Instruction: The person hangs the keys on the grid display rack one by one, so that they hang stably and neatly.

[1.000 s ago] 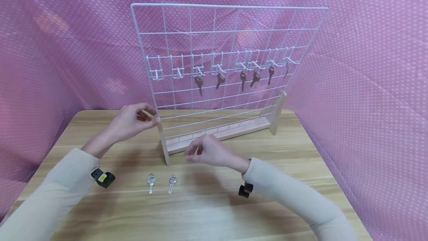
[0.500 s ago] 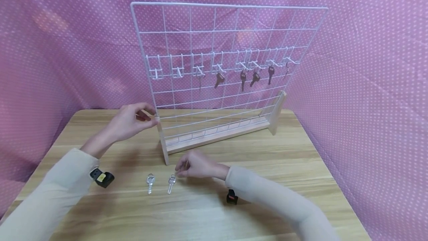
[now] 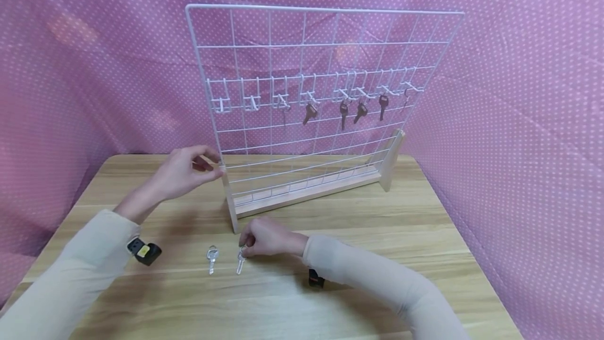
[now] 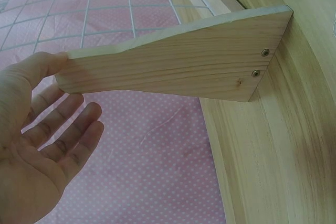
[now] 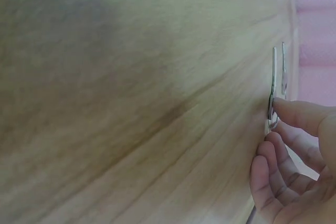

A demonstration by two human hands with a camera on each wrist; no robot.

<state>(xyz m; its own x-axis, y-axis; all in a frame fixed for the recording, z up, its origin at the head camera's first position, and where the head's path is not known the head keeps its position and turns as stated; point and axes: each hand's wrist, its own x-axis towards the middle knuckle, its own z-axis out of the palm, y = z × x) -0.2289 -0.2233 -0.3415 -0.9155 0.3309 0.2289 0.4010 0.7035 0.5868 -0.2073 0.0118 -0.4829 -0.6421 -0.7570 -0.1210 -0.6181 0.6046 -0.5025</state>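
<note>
My left hand [image 3: 186, 172] pinches the upper tip of the wooden side support [image 4: 168, 61] of a white wire grid rack [image 3: 325, 10], thumb on one edge and fingers at the other. Low over the table, my right hand [image 3: 269, 236] pinches the ring end of a silver key [image 3: 240, 264]; its blade points toward the front. In the right wrist view the thumb lies on the head of that key [image 5: 273, 74], and the ring is partly hidden by the fingers. A second silver key [image 3: 212, 260] with a ring lies flat just to the left.
A row of white hooks [image 3: 252, 103] crosses the grid. Several keys [image 3: 344, 113] hang from the middle and right hooks; the two leftmost hooks carry none. The wooden table [image 3: 292, 298] ends against a pink dotted cloth [image 3: 528, 119] at the back and sides.
My right hand has come down and left from in front of the rack's base to the right-hand key on the table. A hanging key has turned edge-on. My left hand stays put.
</note>
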